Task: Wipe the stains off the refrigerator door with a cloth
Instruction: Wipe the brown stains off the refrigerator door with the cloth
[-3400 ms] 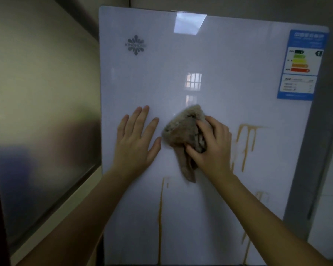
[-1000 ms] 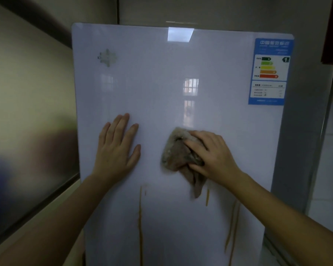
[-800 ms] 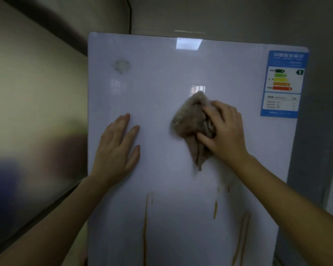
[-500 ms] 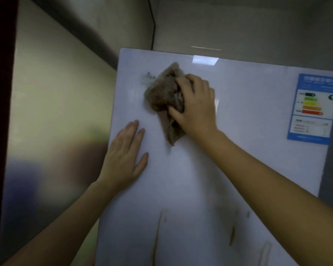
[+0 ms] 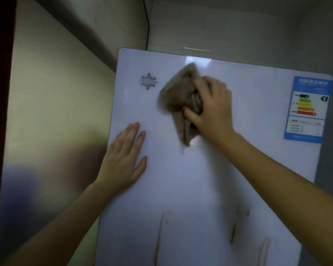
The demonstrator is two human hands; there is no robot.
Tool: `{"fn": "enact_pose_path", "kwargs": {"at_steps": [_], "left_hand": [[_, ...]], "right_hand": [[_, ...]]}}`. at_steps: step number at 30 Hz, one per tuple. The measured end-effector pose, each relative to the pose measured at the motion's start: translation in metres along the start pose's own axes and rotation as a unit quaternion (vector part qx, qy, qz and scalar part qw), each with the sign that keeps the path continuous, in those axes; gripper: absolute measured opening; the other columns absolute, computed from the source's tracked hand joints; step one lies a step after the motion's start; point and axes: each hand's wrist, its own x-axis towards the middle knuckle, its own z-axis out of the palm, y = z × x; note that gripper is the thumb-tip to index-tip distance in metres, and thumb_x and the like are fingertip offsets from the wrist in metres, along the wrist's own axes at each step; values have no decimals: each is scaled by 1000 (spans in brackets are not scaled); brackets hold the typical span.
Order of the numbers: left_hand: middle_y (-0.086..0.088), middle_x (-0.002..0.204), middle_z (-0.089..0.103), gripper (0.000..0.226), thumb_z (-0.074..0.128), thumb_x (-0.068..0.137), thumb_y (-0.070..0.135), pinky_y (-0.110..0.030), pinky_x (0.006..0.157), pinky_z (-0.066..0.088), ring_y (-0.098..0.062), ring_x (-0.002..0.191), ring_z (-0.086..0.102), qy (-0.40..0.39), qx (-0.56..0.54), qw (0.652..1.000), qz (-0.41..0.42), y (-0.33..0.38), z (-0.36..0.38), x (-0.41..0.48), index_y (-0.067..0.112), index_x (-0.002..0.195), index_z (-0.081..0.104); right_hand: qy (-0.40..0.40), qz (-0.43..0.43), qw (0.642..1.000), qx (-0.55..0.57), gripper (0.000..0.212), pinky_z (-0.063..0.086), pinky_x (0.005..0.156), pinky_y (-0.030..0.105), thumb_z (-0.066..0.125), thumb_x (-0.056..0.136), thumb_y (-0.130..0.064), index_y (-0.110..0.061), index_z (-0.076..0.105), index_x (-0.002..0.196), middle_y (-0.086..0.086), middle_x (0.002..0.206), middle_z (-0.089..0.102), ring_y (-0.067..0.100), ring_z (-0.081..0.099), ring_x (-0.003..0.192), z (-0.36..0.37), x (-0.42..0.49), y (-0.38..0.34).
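Observation:
The white refrigerator door [image 5: 248, 150] fills the middle of the view. My right hand [image 5: 211, 110] grips a crumpled brown cloth [image 5: 178, 95] and presses it against the upper part of the door, just right of the snowflake logo [image 5: 148, 81]. My left hand [image 5: 123, 158] lies flat on the door near its left edge, fingers spread, holding nothing. Brown drip stains [image 5: 159, 237] run down the lower door, with shorter brown drip marks [image 5: 233, 233] to the right.
A blue energy label [image 5: 309, 108] sticks to the door's top right corner. A blurred shiny panel [image 5: 52, 131] stands to the left of the refrigerator. Grey wall [image 5: 238, 25] rises behind the door's top edge.
My right hand has carried the cloth from the middle of the door up to the top, then a little to the right of the logo. My left hand has stayed flat on the door.

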Motion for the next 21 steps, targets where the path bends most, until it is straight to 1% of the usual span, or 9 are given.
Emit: {"fn": "enact_pose_path", "kwargs": {"at_steps": [3, 5, 7, 11, 13, 15, 18, 20, 21], "left_hand": [[-17, 165, 27, 66, 42, 101, 40, -48, 124, 28, -32, 154, 26, 9, -6, 1000, 1, 1, 0, 0, 5, 155, 35], [-18, 165, 28, 65, 44, 100, 39, -47, 125, 26, -32, 154, 27, 15, -14, 1000, -2, 3, -1, 0, 5, 155, 37], [-18, 164, 30, 64, 46, 99, 38, -46, 125, 26, -32, 153, 29, 21, -19, 999, -15, 7, -1, 1, 5, 153, 40], [-21, 157, 41, 56, 50, 97, 34, -46, 119, 32, -37, 145, 41, 59, -4, 998, -26, 12, -1, 6, 5, 144, 53], [-22, 157, 42, 55, 50, 97, 33, -46, 118, 32, -38, 144, 42, 61, 7, 998, -26, 14, -2, 6, 4, 143, 54], [-23, 157, 40, 56, 51, 97, 33, -48, 118, 31, -39, 145, 41, 54, 8, 998, -30, 16, -4, 5, 4, 145, 52], [-22, 156, 43, 53, 52, 97, 33, -51, 116, 35, -40, 144, 43, 54, 13, 998, -30, 18, -6, 5, 5, 143, 55], [-22, 155, 44, 52, 52, 97, 32, -52, 115, 37, -39, 142, 44, 57, 18, 998, -30, 19, -7, 4, 6, 141, 57], [-22, 155, 45, 52, 53, 97, 32, -52, 115, 37, -40, 142, 44, 57, 20, 998, -31, 20, -7, 4, 6, 141, 57]], "right_hand": [[-51, -175, 983, -17, 62, 43, 88, 42, 75, 77, -38, -6, 67, 130, 23, 128, 64, 41, 62, 110, 4, -42, -8], [-68, -231, 970, -27, 53, 44, 85, 40, 76, 80, -38, -8, 71, 124, 20, 126, 66, 38, 65, 107, 1, -55, 1], [-54, -200, 977, -40, 58, 43, 86, 41, 79, 79, -40, -8, 70, 126, 21, 127, 65, 38, 63, 108, -4, -53, 15], [11, -8, 1000, -20, 67, 38, 92, 40, 76, 75, -41, -11, 62, 133, 17, 132, 58, 34, 52, 115, -11, -49, 26], [2, 16, 1000, -12, 70, 37, 93, 39, 78, 74, -39, -9, 61, 135, 19, 133, 57, 35, 51, 117, -6, -64, 12], [-34, -38, 999, -5, 69, 38, 93, 40, 81, 74, -38, -6, 63, 134, 22, 132, 60, 37, 54, 116, 2, -92, -6], [-99, -166, 981, -3, 58, 44, 92, 41, 80, 80, -42, -9, 70, 127, 21, 131, 65, 38, 62, 113, 6, -140, -19], [-114, -200, 973, -3, 54, 48, 91, 40, 78, 82, -45, -12, 73, 123, 19, 130, 66, 36, 66, 111, 0, -156, -11], [-105, -196, 975, -8, 54, 49, 90, 41, 77, 82, -45, -10, 73, 122, 20, 129, 67, 36, 65, 110, -4, -156, -2]]}}
